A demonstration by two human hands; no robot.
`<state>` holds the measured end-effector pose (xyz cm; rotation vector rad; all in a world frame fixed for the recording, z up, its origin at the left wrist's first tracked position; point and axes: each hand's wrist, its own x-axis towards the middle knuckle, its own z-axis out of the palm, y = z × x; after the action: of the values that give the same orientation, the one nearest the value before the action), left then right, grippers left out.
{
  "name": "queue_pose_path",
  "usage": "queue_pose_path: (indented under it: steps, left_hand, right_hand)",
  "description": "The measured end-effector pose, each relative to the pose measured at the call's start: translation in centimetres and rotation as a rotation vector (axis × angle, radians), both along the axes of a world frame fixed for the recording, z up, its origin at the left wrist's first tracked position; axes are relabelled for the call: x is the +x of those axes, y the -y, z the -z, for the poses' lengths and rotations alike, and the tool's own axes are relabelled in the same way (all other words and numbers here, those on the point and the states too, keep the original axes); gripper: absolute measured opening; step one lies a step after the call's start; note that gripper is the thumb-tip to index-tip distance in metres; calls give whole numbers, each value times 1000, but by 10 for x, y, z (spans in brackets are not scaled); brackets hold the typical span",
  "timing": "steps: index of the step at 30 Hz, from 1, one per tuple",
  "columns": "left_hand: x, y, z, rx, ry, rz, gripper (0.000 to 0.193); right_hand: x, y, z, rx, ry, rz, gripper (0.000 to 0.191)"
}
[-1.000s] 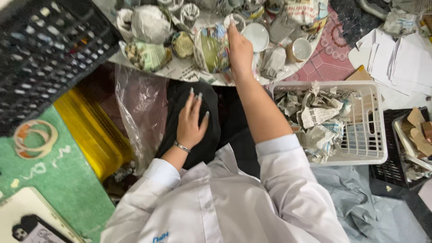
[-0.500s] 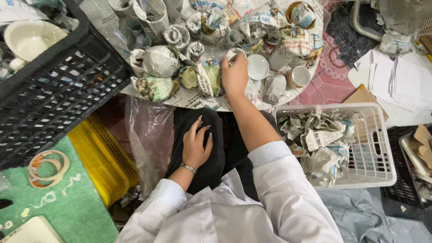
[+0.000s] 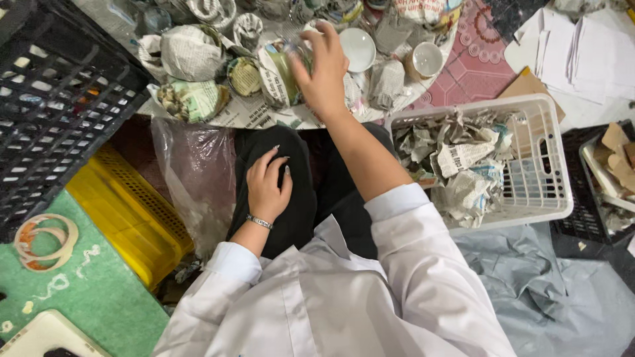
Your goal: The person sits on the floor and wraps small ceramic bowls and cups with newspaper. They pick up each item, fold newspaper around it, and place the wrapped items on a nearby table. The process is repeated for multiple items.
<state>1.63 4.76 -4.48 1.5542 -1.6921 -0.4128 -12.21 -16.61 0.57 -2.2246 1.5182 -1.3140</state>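
The right hand (image 3: 322, 69) reaches forward over the low table and closes its fingers around a newspaper-wrapped cup (image 3: 278, 74). The fingers curl over the top and the far side of this bundle, so the grip is closed on it; I cannot tell if the bundle is lifted or if it rests on the newspaper sheet (image 3: 254, 116) which covers the table edge. The bundle stands upright, and a green part shows through the paper.

The left hand (image 3: 266, 186) lies flat on the person's left knee, on the black trousers (image 3: 304, 198). Its fingers are spread and relaxed and it holds nothing. A thin metal bracelet (image 3: 258, 222) sits on the wrist, just above the white sleeve.

Around the held bundle there are more wrapped pieces: a round newspaper ball (image 3: 188, 53) to the left, a crumpled greenish bundle (image 3: 192, 100) below it, and a small open bowl (image 3: 245, 76) just beside the cup. To the right stand a white saucer (image 3: 358, 47) and a white cup (image 3: 424, 61) without paper.

A white plastic basket (image 3: 552, 172) at the right is full of crumpled newspaper (image 3: 456, 162). A black crate (image 3: 53, 99) is at the left, with a yellow crate (image 3: 126, 211) below it and a clear plastic bag (image 3: 195, 172) between this and the knee. Two rolls of tape (image 3: 45, 239) lie on the green mat (image 3: 92, 304).
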Motion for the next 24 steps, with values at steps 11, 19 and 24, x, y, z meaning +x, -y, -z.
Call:
queue_pose_path:
  steps: [11,19,24]
  left_hand:
    - [1,-11,0,-47,-20,62,23]
    - [-4,-18,-8,-25,112,88,23]
    - [1,-27,0,27,146,78,23]
  right_hand:
    - [-204,-107,69,315,413,171,38]
    - [-350,-196,120,915,-383,410,70]
    - [-372,-196,144,1148,-468,483,68]
